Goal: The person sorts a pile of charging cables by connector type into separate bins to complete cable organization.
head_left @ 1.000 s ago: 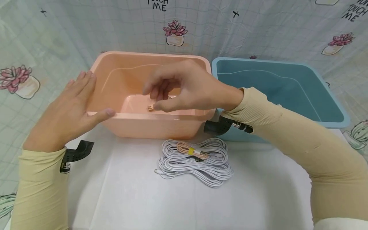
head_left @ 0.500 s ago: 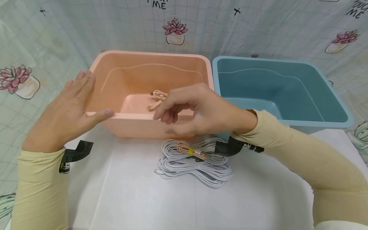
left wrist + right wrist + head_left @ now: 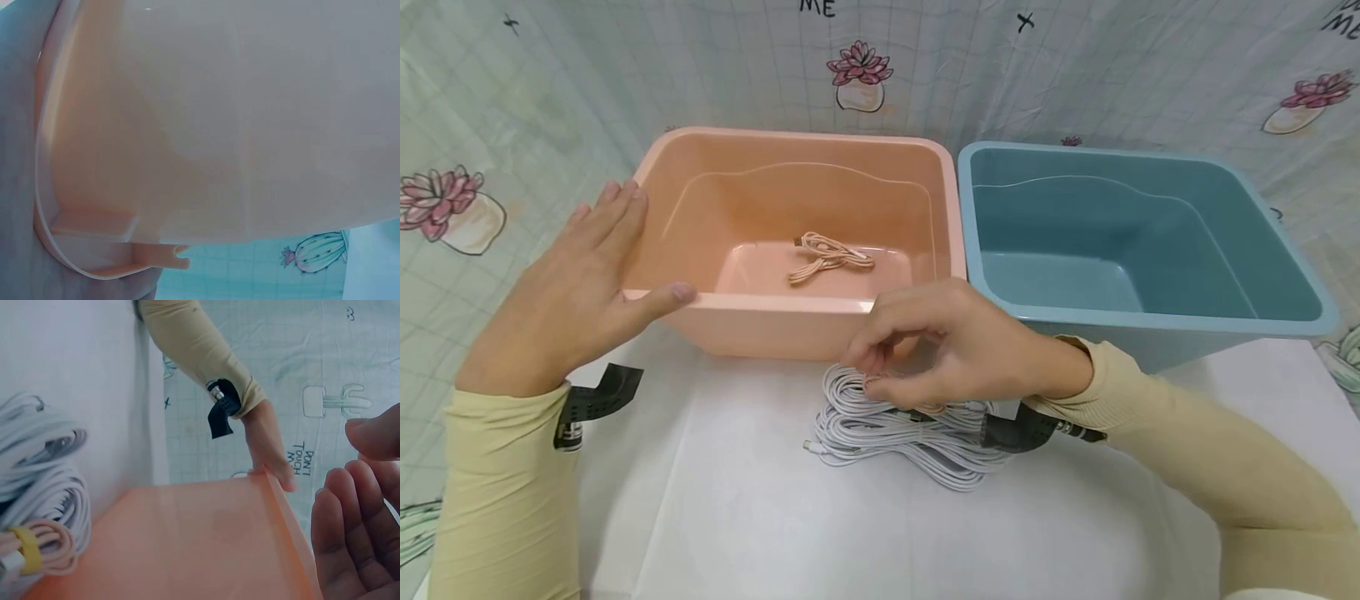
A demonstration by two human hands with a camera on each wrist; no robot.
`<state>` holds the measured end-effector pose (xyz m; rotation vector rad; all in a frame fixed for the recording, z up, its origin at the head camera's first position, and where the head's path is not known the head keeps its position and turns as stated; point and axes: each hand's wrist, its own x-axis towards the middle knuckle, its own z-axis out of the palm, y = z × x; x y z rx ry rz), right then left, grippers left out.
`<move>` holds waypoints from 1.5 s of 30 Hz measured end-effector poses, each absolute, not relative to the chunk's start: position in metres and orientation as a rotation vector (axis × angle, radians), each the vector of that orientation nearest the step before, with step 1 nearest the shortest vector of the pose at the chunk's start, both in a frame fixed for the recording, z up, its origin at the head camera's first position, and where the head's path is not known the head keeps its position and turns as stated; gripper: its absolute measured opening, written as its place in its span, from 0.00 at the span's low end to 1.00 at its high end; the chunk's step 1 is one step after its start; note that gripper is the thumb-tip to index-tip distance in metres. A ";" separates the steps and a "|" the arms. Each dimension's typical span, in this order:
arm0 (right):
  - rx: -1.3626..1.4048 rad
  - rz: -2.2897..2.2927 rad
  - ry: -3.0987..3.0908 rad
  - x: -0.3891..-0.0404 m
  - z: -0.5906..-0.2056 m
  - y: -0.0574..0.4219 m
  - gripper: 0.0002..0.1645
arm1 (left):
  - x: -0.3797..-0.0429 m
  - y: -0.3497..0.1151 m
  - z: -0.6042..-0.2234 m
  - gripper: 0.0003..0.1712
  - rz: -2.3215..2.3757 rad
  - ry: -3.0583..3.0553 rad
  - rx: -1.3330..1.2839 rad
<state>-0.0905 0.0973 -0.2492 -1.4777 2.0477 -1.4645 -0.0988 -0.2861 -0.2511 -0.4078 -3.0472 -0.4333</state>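
My left hand [image 3: 568, 292] rests flat on the near left corner of a peach plastic bin [image 3: 790, 329], its thumb along the front rim. Inside that bin lies a bundled peach charging cable [image 3: 831, 257]. Over the table in front of the bin hovers my right hand [image 3: 958, 350], fingers loosely bent, thumb apart, holding nothing. Coiled white cables [image 3: 917, 450] lie below it in a pile. On top of them is another peach cable [image 3: 53, 547] with a yellow tie [image 3: 26, 550]; in the head view my right hand hides most of it.
A blue bin [image 3: 1150, 318] stands right of the peach one, rims side by side. Both sit at the back of a white-covered table [image 3: 760, 525]. A patterned curtain [image 3: 737, 67] hangs behind them.
My right hand has drawn back from over the peach bin, toward me and slightly right, to above the cable pile. The peach cable in the bin is now uncovered. My left hand stays put.
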 end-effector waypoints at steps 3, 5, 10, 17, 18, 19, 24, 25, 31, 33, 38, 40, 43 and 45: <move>-1.515 -1.468 2.046 -0.086 -0.259 0.102 0.14 | -0.099 -0.287 -0.251 0.59 -0.431 -3.045 -0.415; -1.545 -1.464 2.061 -0.084 -0.265 0.104 0.14 | -0.099 -0.287 -0.251 0.59 -0.428 -3.044 -0.415; -1.549 -1.472 2.092 -0.081 -0.284 0.110 0.16 | -0.099 -0.286 -0.251 0.58 -0.431 -3.041 -0.413; -1.464 -1.464 2.158 -0.078 -0.310 0.118 0.16 | -0.099 -0.286 -0.251 0.58 -0.429 -3.038 -0.413; -1.460 -1.457 2.180 -0.078 -0.313 0.119 0.16 | -0.098 -0.286 -0.251 0.58 -0.427 -3.037 -0.413; -1.451 -1.447 2.206 -0.078 -0.316 0.120 0.16 | -0.098 -0.286 -0.251 0.58 -0.427 -3.037 -0.414; -1.404 -1.404 2.318 -0.077 -0.328 0.124 0.15 | -0.098 -0.286 -0.251 0.58 -0.425 -3.037 -0.415; -1.393 -1.399 2.333 -0.077 -0.330 0.125 0.15 | -0.098 -0.286 -0.251 0.58 -0.428 -3.037 -0.415; -1.346 -1.365 2.412 -0.076 -0.338 0.128 0.15 | -0.098 -0.286 -0.251 0.57 -0.440 -3.033 -0.419; -1.338 -1.337 2.459 -0.076 -0.340 0.129 0.15 | -0.099 -0.286 -0.251 0.57 -0.441 -3.031 -0.424; -1.306 -1.267 2.557 -0.076 -0.343 0.128 0.14 | -0.099 -0.286 -0.251 0.58 -0.426 -3.040 -0.424; -1.272 -1.241 2.574 -0.076 -0.344 0.128 0.14 | -0.099 -0.286 -0.251 0.58 -0.424 -3.046 -0.419; -1.207 -1.194 2.590 -0.076 -0.344 0.127 0.15 | -0.098 -0.286 -0.251 0.57 -0.423 -3.050 -0.416; -1.174 -1.154 2.602 -0.076 -0.346 0.126 0.15 | -0.098 -0.286 -0.250 0.57 -0.422 -3.054 -0.414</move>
